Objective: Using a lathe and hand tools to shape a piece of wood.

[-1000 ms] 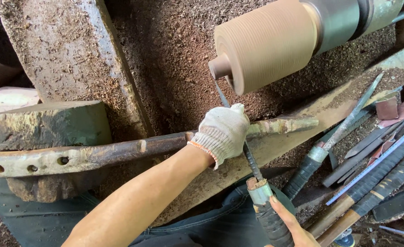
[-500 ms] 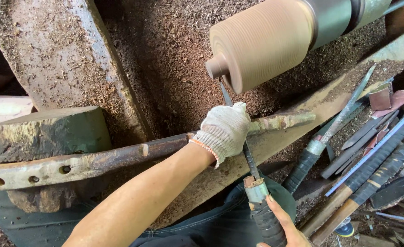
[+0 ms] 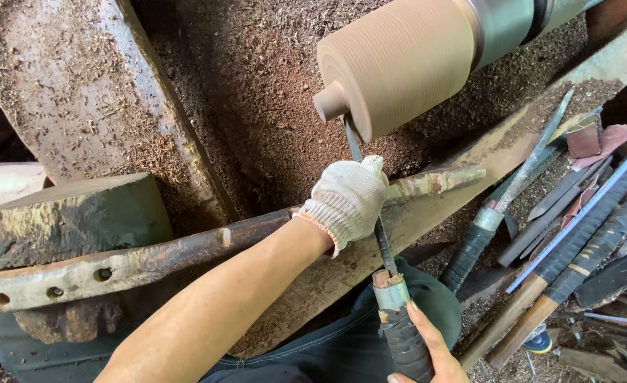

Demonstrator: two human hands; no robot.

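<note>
Overhead, one wooden cylinder [image 3: 406, 64] fills the upper middle, tan, finely ridged all round, with a small stub at its near end and a grey metal collar [image 3: 501, 25] behind it. Below and left run one sawdust-covered slanted beam [image 3: 79, 92] and one grey wooden block [image 3: 72, 220]. One long rusty bar [image 3: 150, 259], with three holes near its left end, crosses from left to right under the cylinder and serves as the rest.

Two hands show. The left hand [image 3: 347, 201], in a white knit glove, is clenched over the bar and the shaft of the chisel [image 3: 383, 248], pressing them together. The right hand [image 3: 427, 347], bare, grips the chisel's dark wrapped handle at the bottom edge; its thumb lies along the handle.

One chisel is in use: a thin dark steel shaft with a metal ferrule, rising from the handle, passing under the glove, its tip touching the cylinder's near face just beside the stub. The glove hides the middle of the shaft.

At the right lie about five spare tools [image 3: 583, 241] with wrapped or wooden handles, close together on a dusty plank [image 3: 469, 159]. Sawdust [image 3: 257, 106] covers the ground behind.
</note>
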